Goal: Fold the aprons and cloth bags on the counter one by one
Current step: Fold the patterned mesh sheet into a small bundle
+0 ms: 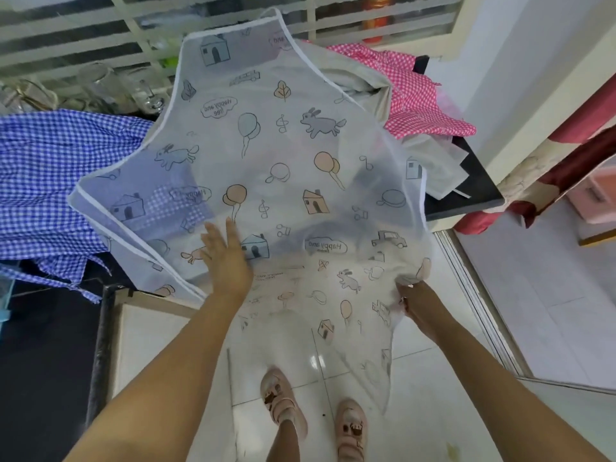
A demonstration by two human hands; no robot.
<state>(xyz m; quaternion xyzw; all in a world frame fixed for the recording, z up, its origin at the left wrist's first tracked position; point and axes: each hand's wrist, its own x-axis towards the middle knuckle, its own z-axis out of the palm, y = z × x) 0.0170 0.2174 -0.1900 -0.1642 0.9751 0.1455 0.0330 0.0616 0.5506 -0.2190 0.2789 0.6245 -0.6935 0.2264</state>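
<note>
Counter: apron fans forward from right grip, edge pinched.

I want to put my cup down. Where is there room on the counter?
A bare strip of counter at the right end, beside the grey cloth. The printed apron, blue checked cloth and pink checked cloth crowd the rest.

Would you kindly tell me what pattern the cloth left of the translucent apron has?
The cloth is blue-and-white gingham, best seen in the head view.
</note>
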